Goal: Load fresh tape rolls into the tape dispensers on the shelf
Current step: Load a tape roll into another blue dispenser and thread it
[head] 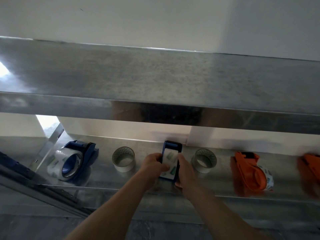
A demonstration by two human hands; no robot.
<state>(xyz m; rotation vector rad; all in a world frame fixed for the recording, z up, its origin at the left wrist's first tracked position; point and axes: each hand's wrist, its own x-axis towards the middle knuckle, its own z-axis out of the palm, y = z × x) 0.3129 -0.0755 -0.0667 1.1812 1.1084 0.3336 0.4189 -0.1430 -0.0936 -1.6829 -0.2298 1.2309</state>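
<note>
A blue tape dispenser with a clear printed tape roll in it stands on the lower metal shelf, at its middle. My left hand grips its left side, thumb on the roll. My right hand clasps its right side. Another blue dispenser, loaded with a clear roll, lies to the left. Two loose tape rolls stand on either side of my hands. An orange dispenser with a roll lies to the right.
A second orange dispenser sits blurred at the right edge. The upper metal shelf overhangs the lower one. A white wall stands behind. A dark slanted rail runs along the lower left.
</note>
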